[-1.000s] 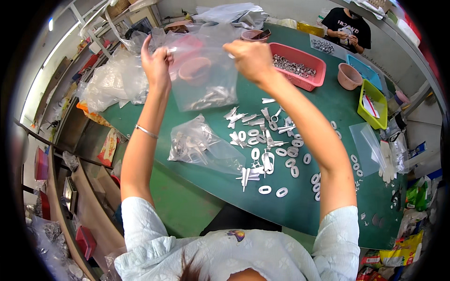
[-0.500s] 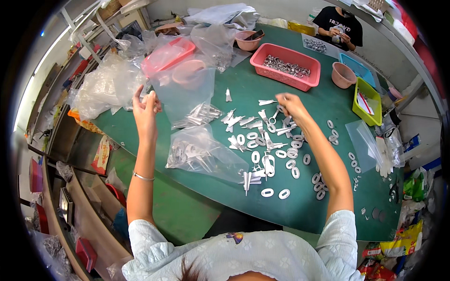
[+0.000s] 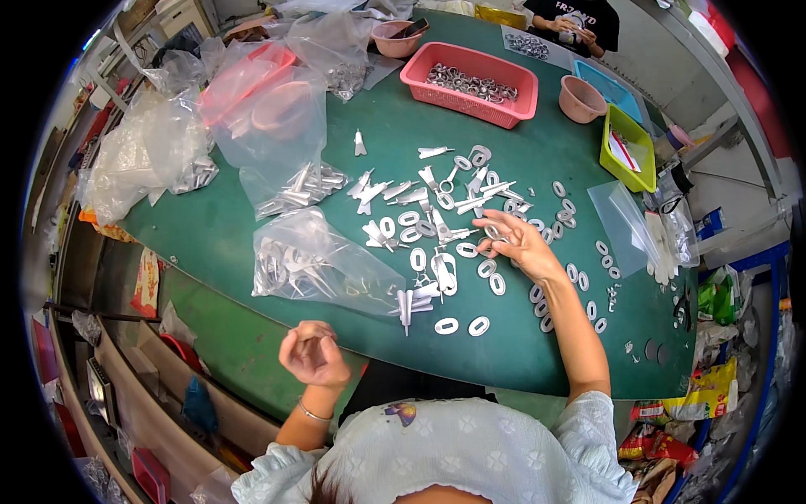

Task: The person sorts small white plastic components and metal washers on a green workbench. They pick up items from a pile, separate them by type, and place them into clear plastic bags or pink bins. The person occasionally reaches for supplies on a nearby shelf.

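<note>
My right hand (image 3: 525, 250) is above the loose parts at the middle of the table, thumb and fingers pinched round a small grey metal ring-shaped part (image 3: 495, 234). Under and around it lie several grey oval rings (image 3: 498, 284) with slotted middles and slim silvery, fork-ended pieces (image 3: 426, 178). Off the table's front edge, my left hand (image 3: 313, 354) is curled closed near my body; whether anything is inside its fingers is hidden. Beyond that hand lies a clear plastic bag (image 3: 353, 269) with metal pieces in it, and another clear bag (image 3: 285, 151) behind it.
A pink basket (image 3: 470, 109) of metal rings stands at the back, with a pink bowl (image 3: 581, 99) and a lime-green basket (image 3: 628, 151) to its right. Crumpled plastic bags (image 3: 138, 155) fill the left side. Across the table, another person's hands (image 3: 571, 32) work. Clear sheets (image 3: 621, 223) lie at right.
My left hand has come back from above the bags to near my body, its fingers curling. My right hand has moved nearer, over the oval rings. The whole view has shifted.
</note>
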Action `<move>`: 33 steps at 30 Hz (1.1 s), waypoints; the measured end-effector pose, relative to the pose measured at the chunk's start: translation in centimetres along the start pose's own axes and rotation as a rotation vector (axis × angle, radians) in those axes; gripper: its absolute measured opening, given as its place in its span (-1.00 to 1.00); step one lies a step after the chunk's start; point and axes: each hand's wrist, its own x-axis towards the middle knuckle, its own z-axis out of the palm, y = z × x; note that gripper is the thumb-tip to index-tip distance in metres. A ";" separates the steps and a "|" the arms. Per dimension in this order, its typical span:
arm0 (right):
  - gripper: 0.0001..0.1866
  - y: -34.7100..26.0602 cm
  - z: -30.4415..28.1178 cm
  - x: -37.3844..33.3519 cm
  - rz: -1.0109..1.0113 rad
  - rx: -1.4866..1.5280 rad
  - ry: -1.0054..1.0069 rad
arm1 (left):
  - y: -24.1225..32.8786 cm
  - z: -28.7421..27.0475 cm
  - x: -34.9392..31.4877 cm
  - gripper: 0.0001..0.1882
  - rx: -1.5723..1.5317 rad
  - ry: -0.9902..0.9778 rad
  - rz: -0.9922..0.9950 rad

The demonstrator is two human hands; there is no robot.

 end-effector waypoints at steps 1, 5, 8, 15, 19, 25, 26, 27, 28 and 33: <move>-0.46 0.0 0.0 0.2 -0.015 -0.014 0.014 | -0.3 0.0 -0.9 -0.48 0.043 0.046 -0.044; -0.49 0.9 -0.5 2.6 -0.165 -0.565 0.159 | -2.5 -0.3 -4.5 -0.55 0.153 0.192 -0.284; -0.53 1.5 -0.8 6.8 -0.402 -0.981 0.316 | -4.0 0.3 -5.0 -0.56 0.193 0.135 -0.406; -0.75 3.4 -2.8 14.5 -0.282 -1.418 0.260 | -4.7 0.9 -4.5 -0.44 0.371 0.083 -0.475; -0.87 3.5 -4.6 14.4 -0.546 -1.014 0.418 | -4.5 1.0 -4.4 -0.43 0.399 0.072 -0.463; -0.84 0.3 -2.9 8.1 0.049 0.188 0.200 | -4.6 1.0 -4.8 -0.44 0.392 0.090 -0.469; -0.84 0.6 -2.8 7.3 0.047 0.319 0.180 | -4.5 1.0 -4.8 -0.44 0.387 0.092 -0.479; -0.85 0.7 -2.8 6.7 0.039 0.450 0.159 | -4.5 1.1 -4.6 -0.44 0.381 0.094 -0.483; -0.72 1.2 -3.5 6.1 -0.010 0.547 0.106 | -4.5 1.1 -4.6 -0.45 0.372 0.097 -0.491; -0.58 0.2 -4.7 4.3 -0.122 0.574 0.224 | -4.5 1.3 -4.6 -0.46 0.365 0.109 -0.487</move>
